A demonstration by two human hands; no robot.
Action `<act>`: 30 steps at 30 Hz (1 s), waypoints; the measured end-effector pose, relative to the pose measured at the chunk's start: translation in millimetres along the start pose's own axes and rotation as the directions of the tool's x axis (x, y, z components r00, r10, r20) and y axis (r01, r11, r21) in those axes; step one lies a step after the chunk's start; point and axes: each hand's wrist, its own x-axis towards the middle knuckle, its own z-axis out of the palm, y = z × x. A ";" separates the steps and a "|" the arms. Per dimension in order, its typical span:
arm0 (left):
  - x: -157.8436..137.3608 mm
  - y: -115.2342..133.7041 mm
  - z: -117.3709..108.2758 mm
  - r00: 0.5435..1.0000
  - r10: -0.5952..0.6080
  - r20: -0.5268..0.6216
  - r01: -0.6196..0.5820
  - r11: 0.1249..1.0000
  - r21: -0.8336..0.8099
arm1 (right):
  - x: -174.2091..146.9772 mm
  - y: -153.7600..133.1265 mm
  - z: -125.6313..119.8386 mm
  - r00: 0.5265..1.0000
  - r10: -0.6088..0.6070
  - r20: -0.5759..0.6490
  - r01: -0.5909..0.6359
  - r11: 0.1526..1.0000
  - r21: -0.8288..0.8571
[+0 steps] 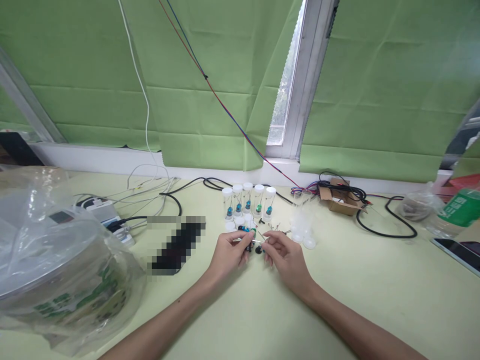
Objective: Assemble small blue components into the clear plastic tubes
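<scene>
My left hand [230, 252] is closed in a pinch on a thin pale rod [256, 241], which points toward the right hand. Facing it, my right hand [287, 255] has thumb and fingers pressed together near the rod's other end; what they grip is too small to make out. Small blue and black parts [244, 228] lie just beyond the left fingertips, and a round black piece [258, 250] shows between the hands. Behind them stand several clear tubes with white caps, among them a tube [269, 202] with a blue piece and thin wires inside.
Clear plastic cups [302, 227] lie right of the hands. Farther back are an open cardboard box [339, 200] and black cables [386, 234]. A bagged tub [67, 270] and a power strip [105, 212] occupy the left. At right are a phone [455, 255] and a green-labelled bottle [459, 207].
</scene>
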 end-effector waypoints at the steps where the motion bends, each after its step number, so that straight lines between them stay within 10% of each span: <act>1: 0.1 -0.1 -0.4 1.000 -0.003 0.001 0.003 1.000 -0.005 | -0.3 0.3 -0.1 1.000 -0.022 0.000 0.022 0.999 -0.026; 30: 0.2 -3.5 0.0 0.998 -0.012 0.054 0.016 0.996 -0.083 | -1.6 2.0 -1.9 0.983 -0.186 0.007 0.184 0.964 -0.191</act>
